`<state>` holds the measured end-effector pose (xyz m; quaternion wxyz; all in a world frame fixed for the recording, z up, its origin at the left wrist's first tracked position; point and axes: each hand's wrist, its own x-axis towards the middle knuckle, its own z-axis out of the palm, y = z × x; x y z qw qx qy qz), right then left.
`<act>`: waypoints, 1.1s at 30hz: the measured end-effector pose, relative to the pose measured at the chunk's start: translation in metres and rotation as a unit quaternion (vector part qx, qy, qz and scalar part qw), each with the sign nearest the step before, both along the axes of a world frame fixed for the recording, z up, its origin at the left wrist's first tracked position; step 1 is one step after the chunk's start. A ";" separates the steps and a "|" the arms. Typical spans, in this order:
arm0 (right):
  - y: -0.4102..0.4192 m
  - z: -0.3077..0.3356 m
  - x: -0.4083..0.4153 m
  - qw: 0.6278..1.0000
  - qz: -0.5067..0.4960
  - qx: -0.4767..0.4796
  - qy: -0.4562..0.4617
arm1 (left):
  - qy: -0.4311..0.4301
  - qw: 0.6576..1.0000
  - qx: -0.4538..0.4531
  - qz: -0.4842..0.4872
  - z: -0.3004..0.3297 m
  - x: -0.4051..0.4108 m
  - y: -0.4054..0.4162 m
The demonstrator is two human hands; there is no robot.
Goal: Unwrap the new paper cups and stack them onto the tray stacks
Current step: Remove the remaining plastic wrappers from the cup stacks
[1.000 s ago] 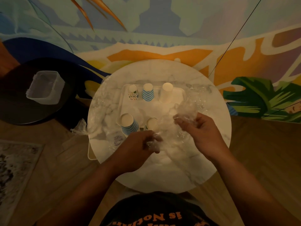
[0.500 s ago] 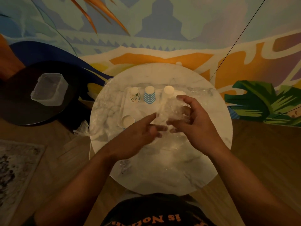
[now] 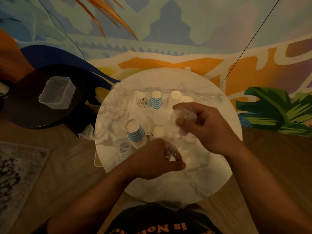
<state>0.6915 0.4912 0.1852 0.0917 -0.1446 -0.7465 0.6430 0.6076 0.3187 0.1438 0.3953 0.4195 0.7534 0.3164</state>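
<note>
Both hands — left hand (image 3: 157,157) and right hand (image 3: 204,125) — are gripping crinkled clear wrap (image 3: 184,115), seemingly balling it up, so discarding it and fetching cups comes next.

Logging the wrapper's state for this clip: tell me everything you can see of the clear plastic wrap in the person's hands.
The clear plastic wrap is thin, transparent and crinkled, catching dull highlights. It runs between both hands above the marble table: the right hand holds a bunched wad of it, and the left hand pinches the lower end. No cup shows inside it. Whether it touches the table cannot be told.
</note>
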 end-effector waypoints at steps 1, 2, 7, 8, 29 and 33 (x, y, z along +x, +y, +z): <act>0.003 0.001 -0.003 1.000 -0.021 -0.013 0.005 | -0.006 1.000 0.004 0.003 0.000 0.000 0.000; 0.007 0.000 -0.006 0.999 -0.043 -0.022 0.008 | -0.010 1.000 0.004 0.002 0.001 -0.001 0.001; 0.038 0.000 -0.028 0.994 -0.112 0.007 -0.009 | 0.004 0.999 0.020 0.026 0.011 -0.018 -0.004; 0.044 -0.001 -0.036 0.993 -0.112 0.016 -0.014 | -0.033 0.998 0.027 0.053 0.013 -0.023 -0.007; -0.012 -0.056 -0.296 0.993 -0.026 -0.012 -0.111 | 0.081 0.961 0.003 0.265 -0.044 -0.212 -0.060; -0.019 -0.090 -0.329 0.985 -0.053 -0.044 -0.160 | 0.125 0.945 -0.010 0.301 -0.089 -0.233 -0.051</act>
